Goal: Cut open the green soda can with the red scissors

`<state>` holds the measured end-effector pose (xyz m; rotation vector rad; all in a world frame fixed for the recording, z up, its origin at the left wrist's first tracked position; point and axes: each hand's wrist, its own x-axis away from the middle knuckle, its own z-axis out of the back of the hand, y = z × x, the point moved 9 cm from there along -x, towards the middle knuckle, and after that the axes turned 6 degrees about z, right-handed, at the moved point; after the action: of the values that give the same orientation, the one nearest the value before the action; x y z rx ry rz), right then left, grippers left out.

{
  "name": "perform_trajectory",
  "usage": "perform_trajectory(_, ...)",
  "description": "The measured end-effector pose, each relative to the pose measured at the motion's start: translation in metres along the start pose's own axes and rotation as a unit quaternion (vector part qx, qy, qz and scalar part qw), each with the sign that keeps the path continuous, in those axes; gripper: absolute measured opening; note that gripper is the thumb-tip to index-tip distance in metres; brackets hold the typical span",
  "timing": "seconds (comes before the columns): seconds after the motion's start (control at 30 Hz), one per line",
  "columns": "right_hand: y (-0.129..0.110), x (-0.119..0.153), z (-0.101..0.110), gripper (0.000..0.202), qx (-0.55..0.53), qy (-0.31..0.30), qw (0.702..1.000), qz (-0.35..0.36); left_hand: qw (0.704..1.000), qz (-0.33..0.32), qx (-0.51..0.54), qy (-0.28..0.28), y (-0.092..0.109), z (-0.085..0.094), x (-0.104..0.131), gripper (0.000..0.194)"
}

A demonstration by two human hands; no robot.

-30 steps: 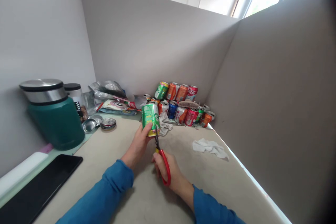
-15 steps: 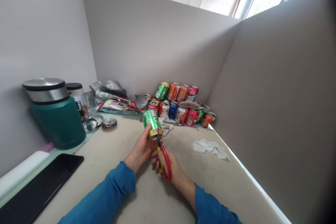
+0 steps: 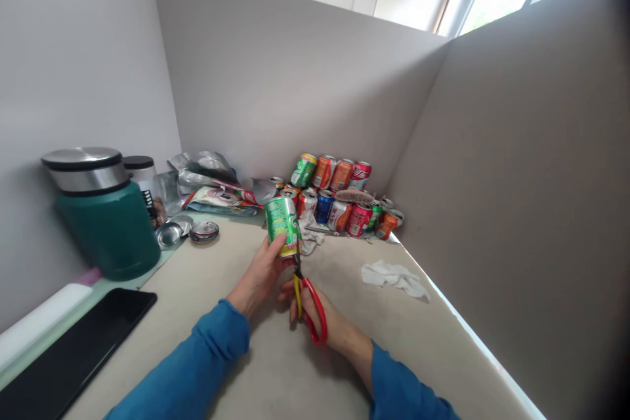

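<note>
A green can (image 3: 281, 222) with a yellow lower band is tilted above the middle of the table. My left hand (image 3: 263, 272) is closed round its lower left side, the thumb lying on the printed front. My right hand (image 3: 315, 312) grips a pair of scissors (image 3: 314, 308) with one red and one yellow handle. The dark blades point up at the can's lower right edge. One blade lies against the outside of the can; where the other sits is hidden. The handles stand apart.
Several drink cans (image 3: 339, 213) are stacked at the back. Cut can ends (image 3: 204, 231) lie left, near foil bags (image 3: 224, 200) and a teal canister (image 3: 111, 223). A black tablet-like slab (image 3: 83, 348) rests front left. A crumpled white tissue (image 3: 396, 279) lies right.
The can has turned and tipped in my left hand, showing more of its printed side. The scissors' handles have spread wider, and my right hand has shifted slightly right and down.
</note>
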<state>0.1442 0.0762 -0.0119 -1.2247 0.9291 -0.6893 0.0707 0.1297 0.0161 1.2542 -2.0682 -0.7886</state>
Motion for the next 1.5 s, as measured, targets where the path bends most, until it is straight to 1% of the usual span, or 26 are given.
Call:
perform_trajectory(0.07, 0.001, 0.001, 0.002, 0.060, 0.015, 0.000, 1.000, 0.005, 0.996, -0.080, -0.037, 0.020, 0.014, 0.003, 0.002, 0.054)
perform_trajectory(0.1, 0.002, 0.002, 0.002, 0.059, 0.021, 0.000, 1.000, 0.009, 0.993, -0.105, -0.051, 0.025, 0.018, 0.004, 0.003, 0.051)
perform_trajectory(0.13, 0.002, 0.002, 0.002, 0.058, 0.024, 0.001, 1.000, 0.013, 0.992, -0.113, -0.059, 0.024, 0.019, 0.004, 0.003, 0.049)
perform_trajectory(0.27, 0.002, 0.000, 0.002, 0.059, 0.017, 0.013, 0.999, 0.024, 0.991, -0.120, -0.052, 0.010, 0.016, 0.003, 0.000, 0.046)
perform_trajectory(0.37, 0.004, -0.002, 0.004, 0.061, 0.011, 0.054, 0.998, 0.008, 0.992, -0.121, -0.035, 0.006, 0.013, 0.002, -0.002, 0.043)
perform_trajectory(0.47, 0.006, -0.003, 0.006, 0.061, 0.015, 0.094, 0.995, -0.008, 0.993, -0.114, -0.013, 0.014, 0.012, 0.004, -0.003, 0.045)
perform_trajectory(0.57, 0.008, -0.003, 0.007, 0.055, 0.036, 0.111, 0.993, -0.009, 0.992, -0.128, -0.009, 0.016, 0.017, 0.007, -0.003, 0.048)
perform_trajectory(0.67, 0.010, -0.002, 0.008, 0.051, 0.045, 0.122, 0.991, 0.000, 0.988, -0.152, -0.020, -0.005, 0.023, 0.004, 0.000, 0.046)
perform_trajectory(0.73, 0.012, -0.001, 0.008, 0.051, 0.032, 0.126, 0.991, -0.005, 0.990, -0.139, -0.006, -0.013, 0.019, 0.001, 0.000, 0.043)
perform_trajectory(0.87, 0.017, 0.000, 0.009, 0.054, 0.004, 0.142, 0.989, -0.034, 0.999, -0.044, 0.029, 0.012, -0.002, 0.002, -0.005, 0.041)
perform_trajectory(0.9, 0.018, 0.000, 0.010, 0.054, 0.004, 0.149, 0.988, -0.036, 0.999, -0.033, 0.030, 0.017, -0.005, 0.002, -0.006, 0.041)
perform_trajectory(0.93, 0.018, 0.001, 0.010, 0.053, 0.005, 0.153, 0.988, -0.036, 0.999, -0.039, 0.028, 0.016, -0.004, 0.002, -0.006, 0.040)
perform_trajectory(1.03, 0.018, 0.002, 0.010, 0.051, 0.014, 0.146, 0.989, -0.030, 0.993, -0.112, 0.019, -0.015, 0.011, -0.001, -0.004, 0.043)
perform_trajectory(1.1, 0.018, 0.003, 0.008, 0.049, 0.017, 0.137, 0.990, -0.024, 0.989, -0.141, 0.023, -0.036, 0.018, -0.003, -0.002, 0.047)
perform_trajectory(1.17, 0.017, 0.003, 0.008, 0.049, 0.015, 0.138, 0.990, -0.025, 0.992, -0.120, 0.037, -0.027, 0.014, -0.001, -0.003, 0.045)
perform_trajectory(1.27, 0.018, 0.004, 0.010, 0.051, 0.010, 0.152, 0.988, -0.036, 0.997, -0.049, 0.052, 0.017, -0.001, 0.003, -0.005, 0.036)
perform_trajectory(1.3, 0.018, 0.004, 0.010, 0.052, 0.010, 0.155, 0.987, -0.039, 0.998, -0.034, 0.052, 0.026, -0.005, 0.003, -0.005, 0.035)
perform_trajectory(1.37, 0.019, 0.004, 0.010, 0.054, 0.011, 0.154, 0.987, -0.044, 0.998, -0.029, 0.053, 0.026, -0.006, 0.002, -0.006, 0.037)
perform_trajectory(1.5, 0.018, 0.000, 0.011, 0.055, 0.003, 0.151, 0.988, -0.037, 0.997, -0.051, 0.064, 0.010, -0.003, -0.001, -0.005, 0.040)
